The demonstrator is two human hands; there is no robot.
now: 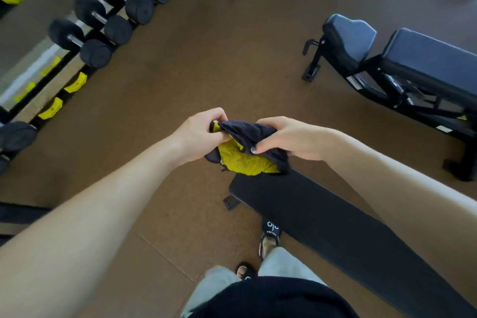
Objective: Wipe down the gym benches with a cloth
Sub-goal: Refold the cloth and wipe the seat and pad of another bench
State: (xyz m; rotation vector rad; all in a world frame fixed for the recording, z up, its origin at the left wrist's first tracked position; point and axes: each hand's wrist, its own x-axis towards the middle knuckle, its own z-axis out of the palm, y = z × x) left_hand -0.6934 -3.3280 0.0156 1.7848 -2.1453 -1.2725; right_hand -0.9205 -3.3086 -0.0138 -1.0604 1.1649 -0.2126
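Both hands hold one crumpled cloth, dark navy on one face and yellow textured on the other [245, 155], in the air just above the far end of the long flat black padded bench [335, 227]; the cloth does not appear to touch the pad, though the overlap in this view makes that uncertain. The left hand [200, 134] pinches an upper corner between thumb and curled fingers. The right hand [286, 137] has its fingers wrapped over the navy fold, thumb pressed against the fabric from below. The bulk of the cloth, yellow face outward, hangs below and between the two grips, so neither hand yet has a flat wiping pad under its palm. Judgement: the step in hand is readying the cloth. It would be done well by folding it into a flat pad, settling it under one palm, then laying it on the near bench at the far end and drawing it along the full length in overlapping passes, edges included. Beyond that bench, to the right, stands a second black adjustable bench with a raised seat pad [402, 59], not yet reached. Beyond the near bench to the left runs a rack of black dumbbells [108, 15].
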